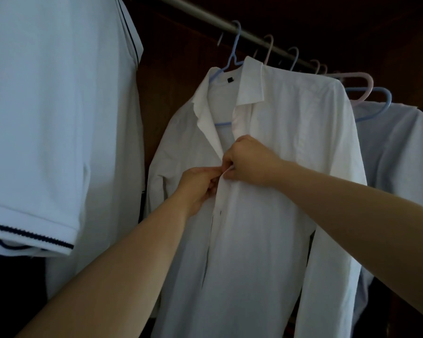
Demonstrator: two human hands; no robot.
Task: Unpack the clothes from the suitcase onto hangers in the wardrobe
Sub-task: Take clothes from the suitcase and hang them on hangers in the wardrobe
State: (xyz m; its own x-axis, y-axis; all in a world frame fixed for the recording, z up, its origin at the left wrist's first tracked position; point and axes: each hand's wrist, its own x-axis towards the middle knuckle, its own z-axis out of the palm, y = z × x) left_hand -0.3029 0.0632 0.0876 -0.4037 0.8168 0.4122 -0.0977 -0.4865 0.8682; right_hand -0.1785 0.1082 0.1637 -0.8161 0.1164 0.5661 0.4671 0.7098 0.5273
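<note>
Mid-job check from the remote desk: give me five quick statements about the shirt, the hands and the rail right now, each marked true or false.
1. The white dress shirt hangs on a blue hanger. True.
2. Both hands meet at the shirt's front placket. True: the left hand and the right hand pinch the fabric there.
3. The shirt's collar is buttoned shut. False: the collar lies open, with the hanger's bar showing inside.
4. The polo shirt with dark trim hangs to the right of the dress shirt. False: it hangs to the left.
5. Empty hangers sit on the rail to the right. True.
</note>
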